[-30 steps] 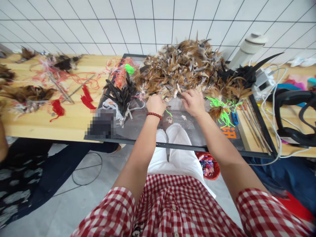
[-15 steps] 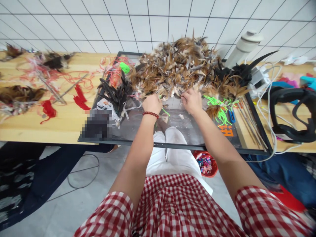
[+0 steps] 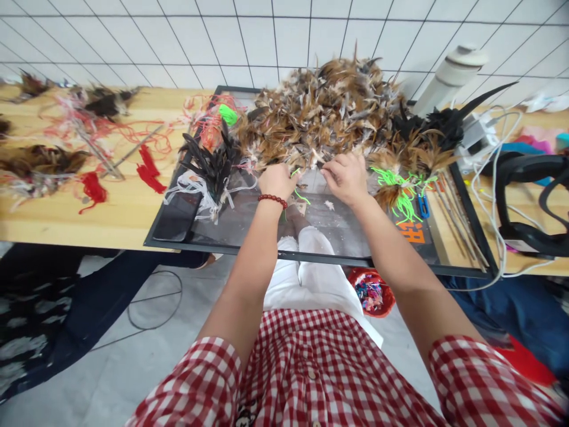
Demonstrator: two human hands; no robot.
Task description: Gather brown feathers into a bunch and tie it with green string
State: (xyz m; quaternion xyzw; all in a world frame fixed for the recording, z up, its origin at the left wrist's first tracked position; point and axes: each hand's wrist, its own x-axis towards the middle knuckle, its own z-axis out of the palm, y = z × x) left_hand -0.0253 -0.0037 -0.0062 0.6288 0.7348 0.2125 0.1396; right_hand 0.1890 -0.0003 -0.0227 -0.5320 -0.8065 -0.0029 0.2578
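A big heap of brown and grey feathers (image 3: pixel 324 112) lies on a dark-framed glass panel (image 3: pixel 249 231). At the heap's front edge my left hand (image 3: pixel 275 181) is closed, a red bead bracelet round its wrist. Bright green cord (image 3: pixel 302 198) sticks out from beside its fingers, with one end trailing on the glass. Facing it, my right hand (image 3: pixel 347 178) is pinched, thumb against forefinger, close to the front feathers. What lies in that pinch is too small to make out. A small white feather tuft (image 3: pixel 329 205) rests on the glass between the hands.
Black feathers (image 3: pixel 213 172) with white ties and a phone (image 3: pixel 175 216) lie left. To the right are green-tied feathers (image 3: pixel 402 190), thin sticks (image 3: pixel 462 219), a white bottle (image 3: pixel 451 77) and a black headset strap (image 3: pixel 528 201). A red bin (image 3: pixel 371 292) stands below.
The view has shifted slightly. My right fingers have moved a little closer to the feathers at the heap's front edge. My left hand stays closed by the green cord.
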